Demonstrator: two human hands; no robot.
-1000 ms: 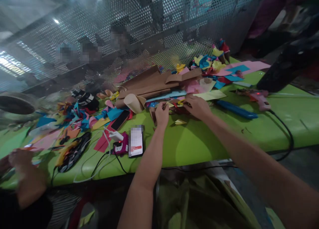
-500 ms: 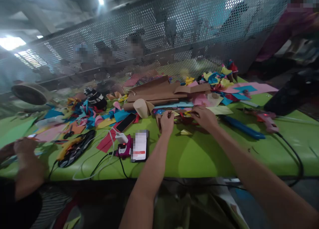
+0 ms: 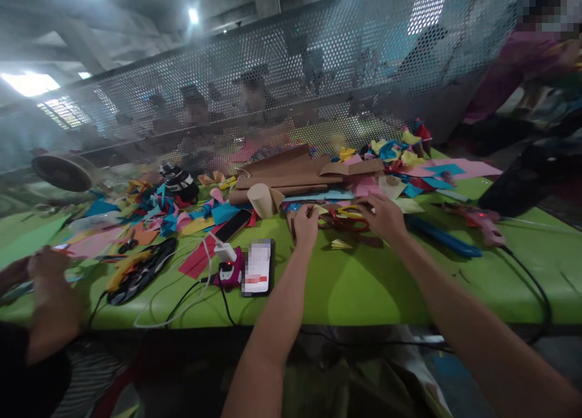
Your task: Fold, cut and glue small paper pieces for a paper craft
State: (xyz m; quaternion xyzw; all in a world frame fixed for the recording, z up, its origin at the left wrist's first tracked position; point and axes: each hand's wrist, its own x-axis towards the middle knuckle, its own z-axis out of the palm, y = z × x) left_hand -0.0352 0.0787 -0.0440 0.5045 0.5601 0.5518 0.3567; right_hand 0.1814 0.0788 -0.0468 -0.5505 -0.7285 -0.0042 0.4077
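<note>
My left hand [image 3: 307,223] pinches a small pale yellow paper piece [image 3: 321,210] between thumb and fingers. To its right, scissors with red and yellow handles [image 3: 352,213] are held at the handle end by the bent fingers of my right hand [image 3: 384,215]. Exactly how the fingers sit in the handles is hard to see. A small folded yellow paper [image 3: 341,245] lies on the green tabletop [image 3: 345,291] below the scissors. Behind my left hand stands a roll of cream paper [image 3: 260,201].
Brown paper sheets [image 3: 291,169] and coloured scraps lie behind my hands. A phone [image 3: 257,268] and a magenta power adapter [image 3: 230,271] with cables are at left. A blue tool [image 3: 443,237] and pink glue gun [image 3: 484,224] lie right. A co-worker's hand [image 3: 48,269] is far left.
My right hand has moved slightly right, and more of the scissors' red and yellow handles shows. My left hand keeps its pinch. The whole view has shifted a little.
</note>
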